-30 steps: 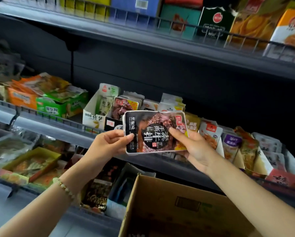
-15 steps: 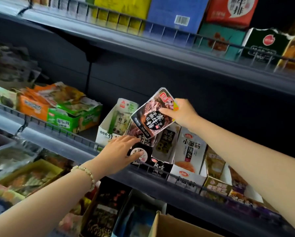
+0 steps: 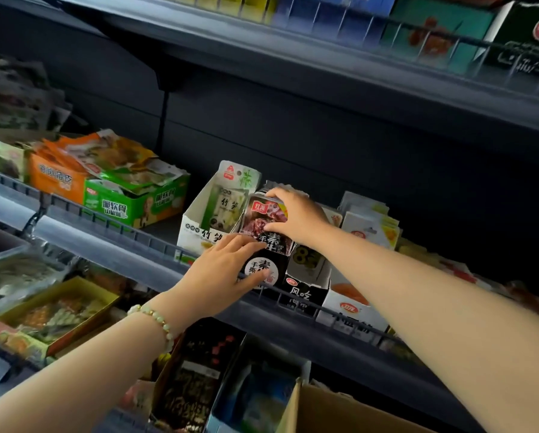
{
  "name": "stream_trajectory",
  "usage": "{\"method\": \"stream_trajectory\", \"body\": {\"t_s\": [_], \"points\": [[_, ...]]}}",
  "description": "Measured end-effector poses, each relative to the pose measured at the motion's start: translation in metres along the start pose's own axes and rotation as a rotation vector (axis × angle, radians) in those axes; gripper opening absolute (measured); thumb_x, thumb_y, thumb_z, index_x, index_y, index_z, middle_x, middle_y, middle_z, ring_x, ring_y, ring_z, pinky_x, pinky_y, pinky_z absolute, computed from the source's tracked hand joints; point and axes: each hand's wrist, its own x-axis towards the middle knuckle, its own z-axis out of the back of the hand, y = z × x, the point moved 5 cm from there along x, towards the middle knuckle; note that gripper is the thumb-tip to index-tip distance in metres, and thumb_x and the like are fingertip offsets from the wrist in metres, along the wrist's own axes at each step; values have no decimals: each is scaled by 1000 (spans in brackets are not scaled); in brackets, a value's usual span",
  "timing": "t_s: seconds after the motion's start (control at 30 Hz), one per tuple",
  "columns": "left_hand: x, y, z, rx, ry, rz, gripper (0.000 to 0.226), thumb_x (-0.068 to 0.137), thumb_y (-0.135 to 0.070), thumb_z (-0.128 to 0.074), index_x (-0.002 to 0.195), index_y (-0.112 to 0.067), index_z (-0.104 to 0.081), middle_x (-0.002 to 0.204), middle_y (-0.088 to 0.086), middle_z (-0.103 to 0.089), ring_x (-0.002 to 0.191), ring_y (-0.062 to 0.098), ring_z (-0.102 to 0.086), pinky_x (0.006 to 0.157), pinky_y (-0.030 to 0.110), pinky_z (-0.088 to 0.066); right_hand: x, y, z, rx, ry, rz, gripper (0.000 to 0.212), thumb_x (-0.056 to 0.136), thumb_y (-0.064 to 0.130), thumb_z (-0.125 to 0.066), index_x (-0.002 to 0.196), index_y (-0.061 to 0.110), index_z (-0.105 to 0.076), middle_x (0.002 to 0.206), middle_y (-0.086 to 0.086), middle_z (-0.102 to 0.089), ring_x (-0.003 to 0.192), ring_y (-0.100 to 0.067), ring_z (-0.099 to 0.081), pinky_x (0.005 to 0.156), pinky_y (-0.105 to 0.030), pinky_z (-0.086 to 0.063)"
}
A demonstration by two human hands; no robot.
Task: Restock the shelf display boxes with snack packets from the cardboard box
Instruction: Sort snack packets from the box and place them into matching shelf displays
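A dark snack packet (image 3: 262, 221) with a red logo stands upright in the black display box (image 3: 272, 276) on the middle shelf. My right hand (image 3: 296, 215) grips the packet's top edge, thumb on its front face. My left hand (image 3: 227, 271) rests on the front of the black display box, fingers spread along its upper edge and thumb over the round white label. A corner of the brown cardboard box (image 3: 321, 410) shows at the bottom edge.
A white bamboo-shoot display box (image 3: 205, 226) stands left of the black one, another black box (image 3: 307, 285) and a white box (image 3: 352, 304) to its right. Green (image 3: 130, 204) and orange (image 3: 55, 179) boxes sit further left. A wire rail (image 3: 130, 232) edges the shelf. Shelves above and below hold more goods.
My right hand has brought the packet down from above the shelf into the black display box. My left hand stays on the box front. The view moved closer to the shelf.
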Motion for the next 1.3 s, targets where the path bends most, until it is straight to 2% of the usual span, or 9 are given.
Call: {"method": "stream_trajectory", "body": {"t_s": [0.23, 0.37, 0.43, 0.6, 0.7, 0.9, 1.0, 1.13, 1.3], "points": [[-19, -31, 7, -113, -7, 31, 69, 89, -64, -32, 149, -30, -28, 154, -13, -26, 143, 6, -19, 115, 30, -21, -32, -12, 20, 128, -40, -12, 63, 91, 40, -61, 146, 24, -35, 145, 1, -40, 131, -19, -41, 103, -37, -41], [-58, -76, 2, -224, 105, 16, 62, 90, -62, -32, 146, -35, -31, 150, -20, -28, 139, 0, -21, 113, 24, -22, -95, -17, 42, 269, -14, 1, 53, 97, 39, -51, 146, 27, -36, 150, 7, -34, 136, -9, -33, 112, -29, -30], [-83, -98, -7, -278, 182, 0, 65, 86, -66, -29, 144, -38, -32, 148, -23, -29, 136, -5, -21, 113, 21, -22, -142, -23, 49, 361, 33, -28, 48, 96, 39, -50, 142, 31, -40, 146, 15, -34, 132, 2, -29, 108, -15, -27], [-149, -129, -38, -317, 352, 17, 70, 77, -77, -23, 138, -46, -36, 144, -32, -22, 135, -13, -8, 115, 16, -14, -286, -47, 21, 472, 262, -153, 48, 82, 59, -43, 129, 50, -44, 143, 30, -32, 130, 7, -35, 111, -28, -34], [-180, -143, -46, -220, 376, -23, 78, 71, -86, -11, 134, -50, -39, 147, -33, -16, 140, -10, 3, 119, 24, -10, -363, -52, -19, 496, 532, -170, 43, 88, 56, -45, 131, 52, -41, 143, 36, -23, 130, 14, -28, 111, -22, -30], [-209, -168, -60, -195, 410, -11, 71, 73, -82, -17, 130, -49, -45, 146, -27, -30, 142, -5, -7, 116, 25, -11, -448, -49, -90, 592, 895, -273, 47, 96, 44, -49, 140, 34, -38, 144, 20, -28, 128, 3, -33, 92, -2, -33], [-214, -172, -66, -153, 387, -21, 69, 75, -82, -18, 126, -48, -49, 142, -24, -39, 141, -1, -17, 118, 28, -9, -468, -54, -121, 635, 946, -336, 53, 93, 49, -51, 141, 30, -40, 146, 13, -33, 131, -7, -40, 99, -15, -38], [-215, -172, -64, -196, 339, 26, 63, 78, -75, -29, 123, -41, -55, 136, -15, -51, 136, 3, -33, 115, 23, -6, -489, -49, -145, 718, 965, -376, 54, 93, 42, -57, 141, 23, -42, 140, 10, -43, 118, -5, -48, 90, -8, -43], [-218, -178, -65, -54, 345, 5, 72, 73, -77, -28, 123, -36, -58, 136, -10, -54, 134, 8, -38, 112, 22, -5, -502, -34, -157, 804, 917, -442, 61, 88, 61, -49, 136, 23, -50, 132, 6, -53, 113, -8, -52, 95, -21, -41]]}}
